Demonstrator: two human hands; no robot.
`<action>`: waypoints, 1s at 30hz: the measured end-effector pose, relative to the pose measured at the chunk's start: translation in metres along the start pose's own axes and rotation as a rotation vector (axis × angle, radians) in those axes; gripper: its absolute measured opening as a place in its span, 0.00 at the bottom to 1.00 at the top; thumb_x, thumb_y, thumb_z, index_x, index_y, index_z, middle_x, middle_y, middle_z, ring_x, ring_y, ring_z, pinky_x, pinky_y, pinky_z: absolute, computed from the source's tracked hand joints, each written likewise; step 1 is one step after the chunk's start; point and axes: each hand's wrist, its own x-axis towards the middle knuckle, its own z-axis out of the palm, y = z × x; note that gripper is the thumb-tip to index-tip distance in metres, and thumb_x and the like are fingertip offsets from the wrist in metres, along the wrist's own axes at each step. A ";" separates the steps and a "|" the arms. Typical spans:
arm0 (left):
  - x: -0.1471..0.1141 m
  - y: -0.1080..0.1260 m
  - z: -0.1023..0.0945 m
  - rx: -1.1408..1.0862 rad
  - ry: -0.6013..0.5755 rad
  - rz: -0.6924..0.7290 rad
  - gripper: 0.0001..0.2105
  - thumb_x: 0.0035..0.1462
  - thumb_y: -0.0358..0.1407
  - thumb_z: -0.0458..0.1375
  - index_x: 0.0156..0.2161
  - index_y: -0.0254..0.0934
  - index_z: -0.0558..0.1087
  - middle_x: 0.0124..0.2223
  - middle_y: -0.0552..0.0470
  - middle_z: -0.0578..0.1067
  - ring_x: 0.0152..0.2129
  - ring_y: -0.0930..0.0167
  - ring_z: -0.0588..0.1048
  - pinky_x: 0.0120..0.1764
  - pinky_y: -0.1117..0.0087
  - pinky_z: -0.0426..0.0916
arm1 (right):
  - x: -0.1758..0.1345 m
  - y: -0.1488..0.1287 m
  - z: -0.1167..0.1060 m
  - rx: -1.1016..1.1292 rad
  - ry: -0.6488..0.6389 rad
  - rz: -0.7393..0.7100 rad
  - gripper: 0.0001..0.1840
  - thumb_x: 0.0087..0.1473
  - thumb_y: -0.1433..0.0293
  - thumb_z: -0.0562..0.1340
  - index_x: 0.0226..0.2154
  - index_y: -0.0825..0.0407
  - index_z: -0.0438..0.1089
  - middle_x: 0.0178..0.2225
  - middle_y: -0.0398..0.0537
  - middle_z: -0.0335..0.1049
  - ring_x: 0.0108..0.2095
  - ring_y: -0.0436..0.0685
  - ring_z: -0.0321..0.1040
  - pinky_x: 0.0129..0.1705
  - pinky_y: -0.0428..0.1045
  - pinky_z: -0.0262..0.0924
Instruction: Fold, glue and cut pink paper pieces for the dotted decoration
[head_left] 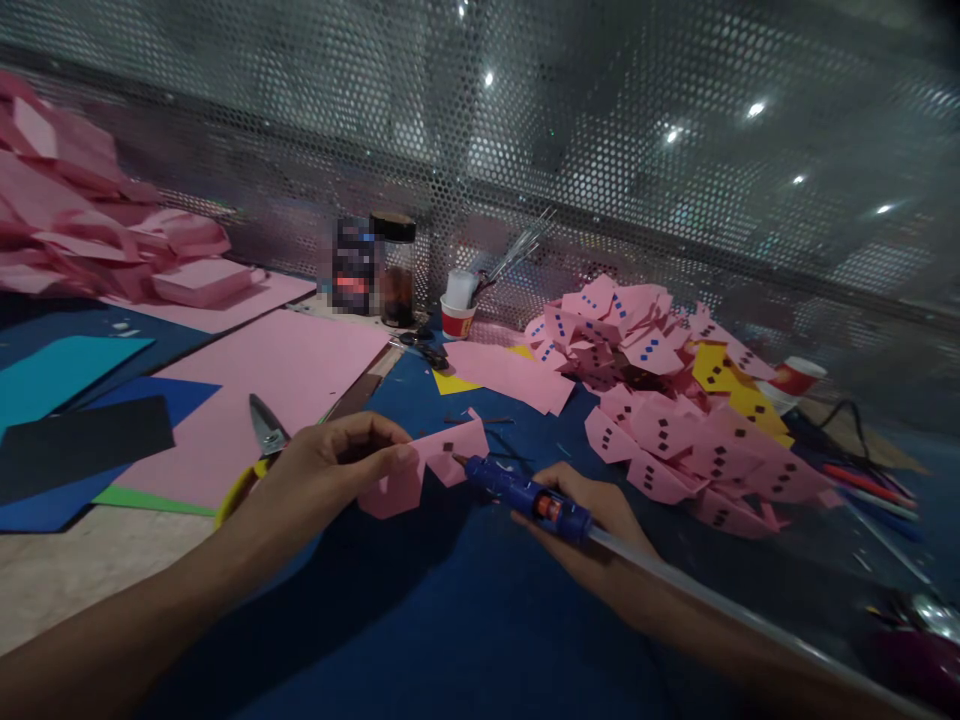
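Here the hands are apart: the left hand [337, 460] pinches a small pink paper [394, 490] above the blue surface [450, 620], while the right hand [611, 575] is wrapped around a blue glue gun [499, 485], nozzle right at the paper's dark diamond mark, contact hard to call. The glue gun's orange-red label is too blurred to read, and so's the yellow print on that red-and-white cup [457, 322] behind!
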 end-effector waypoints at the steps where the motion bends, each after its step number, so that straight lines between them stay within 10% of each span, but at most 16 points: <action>1: 0.000 0.000 0.000 0.001 0.001 0.001 0.15 0.55 0.51 0.68 0.35 0.40 0.79 0.28 0.54 0.79 0.25 0.72 0.72 0.27 0.76 0.64 | 0.000 0.000 0.000 0.001 -0.001 -0.002 0.09 0.56 0.74 0.64 0.41 0.47 0.70 0.27 0.38 0.69 0.24 0.50 0.63 0.26 0.45 0.51; 30: 0.000 0.000 -0.001 -0.016 -0.002 -0.012 0.17 0.52 0.53 0.69 0.35 0.41 0.80 0.28 0.54 0.80 0.25 0.72 0.71 0.27 0.76 0.62 | 0.001 0.000 -0.005 -0.021 -0.023 -0.002 0.11 0.54 0.76 0.64 0.40 0.47 0.69 0.28 0.37 0.69 0.25 0.49 0.62 0.27 0.45 0.49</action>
